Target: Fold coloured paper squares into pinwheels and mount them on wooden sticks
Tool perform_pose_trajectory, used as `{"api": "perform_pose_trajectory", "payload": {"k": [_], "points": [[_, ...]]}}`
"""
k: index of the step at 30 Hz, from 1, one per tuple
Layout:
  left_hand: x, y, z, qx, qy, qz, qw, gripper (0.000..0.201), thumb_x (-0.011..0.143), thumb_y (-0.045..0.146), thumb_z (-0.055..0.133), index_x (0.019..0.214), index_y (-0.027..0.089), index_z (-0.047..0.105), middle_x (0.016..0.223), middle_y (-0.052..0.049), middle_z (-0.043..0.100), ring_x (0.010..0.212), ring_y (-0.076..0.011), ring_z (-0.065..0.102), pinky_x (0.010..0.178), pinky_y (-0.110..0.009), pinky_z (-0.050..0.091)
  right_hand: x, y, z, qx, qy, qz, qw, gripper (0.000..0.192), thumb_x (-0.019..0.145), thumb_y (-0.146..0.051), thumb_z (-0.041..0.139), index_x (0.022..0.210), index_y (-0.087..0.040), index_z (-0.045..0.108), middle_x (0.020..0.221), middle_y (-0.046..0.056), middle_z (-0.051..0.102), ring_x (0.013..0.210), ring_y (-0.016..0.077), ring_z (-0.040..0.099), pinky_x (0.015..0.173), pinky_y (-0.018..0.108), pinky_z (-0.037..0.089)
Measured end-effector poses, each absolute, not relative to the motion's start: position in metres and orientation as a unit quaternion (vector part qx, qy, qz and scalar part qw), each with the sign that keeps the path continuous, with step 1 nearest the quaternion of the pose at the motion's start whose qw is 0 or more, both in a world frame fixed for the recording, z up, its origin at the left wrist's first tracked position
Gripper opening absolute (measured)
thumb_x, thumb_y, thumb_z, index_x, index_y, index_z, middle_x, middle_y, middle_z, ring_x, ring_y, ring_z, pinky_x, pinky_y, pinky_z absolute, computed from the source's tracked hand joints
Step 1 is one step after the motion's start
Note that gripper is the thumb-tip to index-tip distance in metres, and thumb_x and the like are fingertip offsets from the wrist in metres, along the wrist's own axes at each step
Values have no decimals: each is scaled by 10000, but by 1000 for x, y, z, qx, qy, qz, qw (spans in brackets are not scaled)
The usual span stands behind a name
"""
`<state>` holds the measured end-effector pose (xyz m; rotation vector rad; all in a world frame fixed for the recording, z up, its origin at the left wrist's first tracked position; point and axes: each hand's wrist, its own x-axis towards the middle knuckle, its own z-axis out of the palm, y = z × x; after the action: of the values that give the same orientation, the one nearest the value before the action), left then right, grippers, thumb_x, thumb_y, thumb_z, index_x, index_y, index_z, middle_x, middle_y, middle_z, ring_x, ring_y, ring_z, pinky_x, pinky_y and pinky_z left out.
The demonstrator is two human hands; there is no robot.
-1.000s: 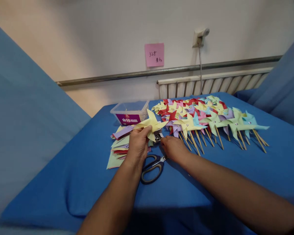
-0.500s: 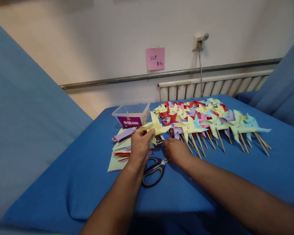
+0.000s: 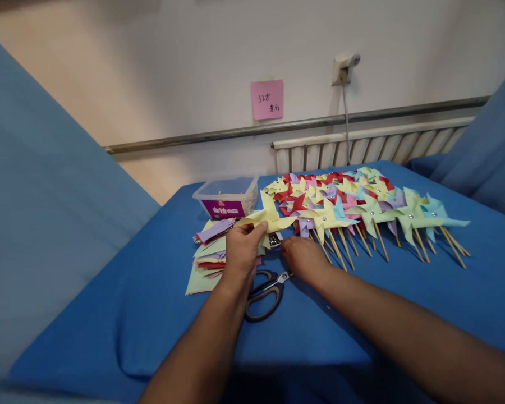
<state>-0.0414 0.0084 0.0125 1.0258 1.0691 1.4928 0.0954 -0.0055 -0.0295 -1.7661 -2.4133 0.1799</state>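
Note:
My left hand [image 3: 243, 247] pinches a folded pale-yellow paper pinwheel [image 3: 273, 219] between thumb and fingers, its points spread above the hand. Just below and right of it sits a small container of shiny metal pieces [image 3: 274, 240], partly covered by the paper. My right hand [image 3: 305, 258] rests at this container's right edge with its fingers curled together; whatever its fingertips hold is hidden. Dark-handled scissors [image 3: 283, 277] lie on the blue cloth between my forearms, their blade tips under my right hand. Left of my left hand is a pile of coloured paper pieces [image 3: 208, 252].
Many pinwheels on wooden sticks [image 3: 372, 212] lie in rows to the right. A clear plastic tub [image 3: 246, 205] with a purple label stands at the back left. Behind the blue-covered table [image 3: 151, 303] are a radiator [image 3: 374, 147] and a metal pipe [image 3: 219, 136]. Blue curtains [image 3: 46, 196] hang on both sides.
Almost nothing differs. Both hands keep their places, and the view has shifted very slightly.

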Motion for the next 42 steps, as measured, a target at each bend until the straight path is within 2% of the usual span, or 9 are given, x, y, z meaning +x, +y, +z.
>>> {"api": "perform_pose_trajectory", "payload": {"k": [7, 13, 15, 18, 21, 25, 31, 35, 42], "points": [[-41, 8, 11, 429, 447, 612, 491, 357, 571, 313, 849, 866, 126, 776, 810, -63, 760, 671, -165, 669, 699, -285, 521, 97, -10, -25, -594, -800, 51, 64, 308, 959, -178, 419, 1051, -147, 712, 1037, 151, 715, 951, 264, 672, 817, 324, 468], [-42, 8, 14, 432, 448, 614, 485, 377, 542, 336, 861, 846, 132, 773, 797, -61, 761, 680, -181, 678, 689, -291, 522, 98, -10, -25, -583, -806, 61, 79, 279, 929, -126, 452, 1032, -132, 711, 1011, 155, 722, 933, 274, 685, 819, 347, 479], [-43, 8, 16, 427, 453, 619, 478, 359, 533, 332, 863, 818, 136, 770, 780, -56, 759, 669, -185, 678, 672, -293, 524, 103, -13, -24, -558, -813, 86, 140, 251, 951, -172, 475, 1026, -150, 714, 1006, 134, 729, 937, 255, 686, 827, 335, 483], [-44, 7, 19, 425, 463, 625, 463, 343, 527, 324, 859, 802, 139, 770, 757, -49, 754, 654, -185, 675, 650, -292, 523, 113, -22, -21, -471, -818, 141, 300, 199, 959, -213, 517, 1034, -198, 701, 998, 65, 739, 928, 188, 685, 827, 296, 496], [-43, 8, 16, 442, 473, 615, 451, 330, 534, 319, 847, 801, 141, 771, 739, -41, 746, 645, -177, 664, 639, -281, 513, 121, -29, -17, -388, -789, 148, 453, 153, 953, -216, 543, 992, -213, 691, 931, 28, 739, 861, 146, 683, 794, 276, 515], [-39, 10, 7, 496, 483, 575, 437, 303, 578, 328, 821, 810, 140, 772, 753, -52, 745, 652, -175, 648, 616, -268, 493, 124, -29, -13, -367, -744, 94, 550, 118, 947, -220, 571, 974, -203, 685, 914, 41, 730, 856, 153, 673, 799, 290, 523], [-33, 4, 5, 562, 505, 525, 392, 241, 648, 350, 788, 787, 153, 781, 735, -46, 734, 644, -168, 622, 600, -258, 464, 125, -20, -14, -436, -723, 64, 533, 129, 929, -220, 584, 884, -207, 704, 878, 51, 716, 856, 188, 656, 807, 329, 500], [-31, 1, 6, 562, 493, 523, 411, 258, 639, 342, 802, 824, 162, 793, 781, -54, 748, 674, -175, 630, 626, -263, 469, 124, -18, -16, -468, -710, 87, 518, 148, 926, -236, 579, 859, -211, 709, 839, 38, 712, 823, 185, 647, 784, 321, 483], [-31, 2, 3, 558, 493, 511, 430, 237, 637, 348, 807, 788, 166, 789, 719, -42, 720, 655, -176, 621, 622, -266, 455, 121, -17, -18, -478, -681, 106, 545, 139, 920, -255, 588, 857, -210, 704, 837, 36, 710, 819, 185, 644, 779, 322, 484]]}}
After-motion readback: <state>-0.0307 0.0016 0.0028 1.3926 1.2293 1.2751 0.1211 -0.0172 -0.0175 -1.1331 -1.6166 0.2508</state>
